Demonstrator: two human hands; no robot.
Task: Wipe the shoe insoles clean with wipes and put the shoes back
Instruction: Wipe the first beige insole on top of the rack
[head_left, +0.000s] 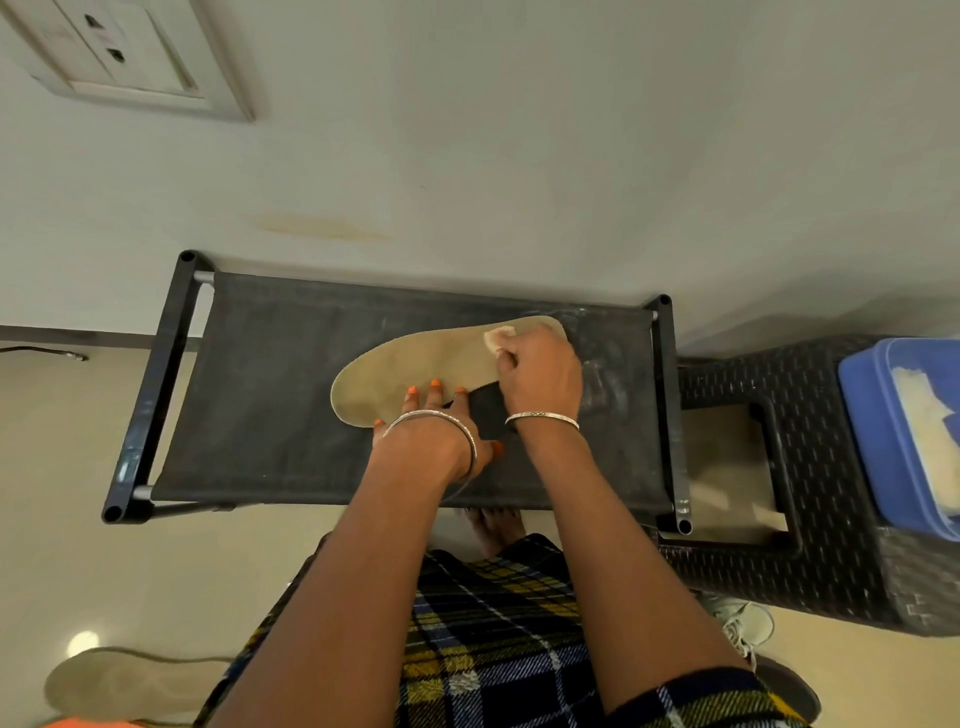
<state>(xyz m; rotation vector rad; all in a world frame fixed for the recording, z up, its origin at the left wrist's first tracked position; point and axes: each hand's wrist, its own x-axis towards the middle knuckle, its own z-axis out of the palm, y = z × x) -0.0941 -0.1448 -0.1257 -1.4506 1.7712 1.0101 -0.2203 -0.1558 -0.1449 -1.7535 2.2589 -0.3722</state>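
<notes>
Plaid cloth (493, 623); left hand (435, 432) on insole (405, 364), right hand (540, 379) with wipe (497, 336) atop.

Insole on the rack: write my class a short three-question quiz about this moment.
1. True or false: the right hand grips a wipe on the insole.
2. Which hand pins the insole flat? A) left B) right C) neither
3. Where is the blue tub?
Key: 1 true; 2 A, the left hand; 3 on the black stool, right of the rack.
</notes>
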